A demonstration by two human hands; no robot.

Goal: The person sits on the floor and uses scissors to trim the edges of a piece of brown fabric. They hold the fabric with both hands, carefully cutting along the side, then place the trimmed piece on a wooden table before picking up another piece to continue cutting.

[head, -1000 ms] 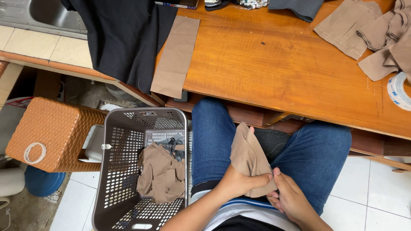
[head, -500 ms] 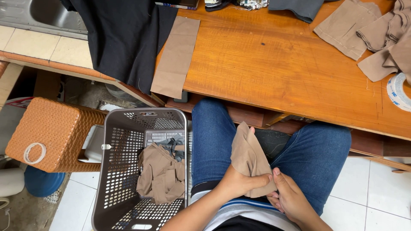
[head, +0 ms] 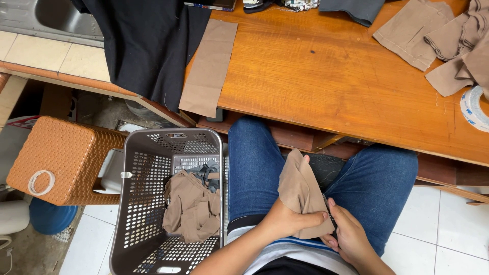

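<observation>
The lower edge of the view cuts off both forearms, and a small dark item between the hands, at the lower right edge of the tan fabric piece (head: 300, 196), is too hidden to identify. The right hand (head: 350, 235) shows mostly its back; its fingertips are tucked under the fabric's lower corner, so how tightly it pinches cannot be made out, though the fingers are curled inward against the cloth. The left hand (head: 289, 221) is closed around the fabric's lower edge, thumb laid across the front, gripping it. The fabric stands up from both hands over the lap, between the blue-jeaned thighs, its upper end leaning away from the person. Just left of the left hand sits a grey perforated basket (head: 133, 203) holding more tan fabric scraps (head: 191, 209) and something dark, partly buried. Further left is a woven orange stool (head: 66, 158) with a tape ring (head: 41, 182) on top. Beyond the hands lies the wooden table (head: 331, 86), with a tan strip (head: 210, 66) and black cloth (head: 147, 46) hanging over its near edge, and further tan pieces (head: 443, 40) cropped at the far right.
</observation>
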